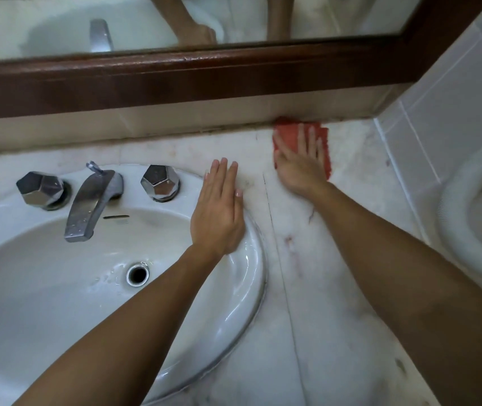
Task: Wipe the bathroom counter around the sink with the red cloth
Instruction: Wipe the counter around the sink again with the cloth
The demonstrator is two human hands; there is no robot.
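Note:
The red cloth [291, 135] lies flat on the white marble counter [330, 259] at the back, close to the wall and right of the sink. My right hand [300, 162] presses on it with straight, spread fingers, covering most of it. My left hand [219, 209] rests flat on the right rim of the white oval sink [251, 291], its fingers straight and reaching onto the counter, holding nothing.
A chrome faucet [88, 206] with two faceted knobs [39, 189] [159, 183] stands at the sink's back. A dark wooden mirror frame [204, 74] runs above the backsplash. A tiled wall [439, 112] and a white toilet rim [456, 230] bound the counter on the right.

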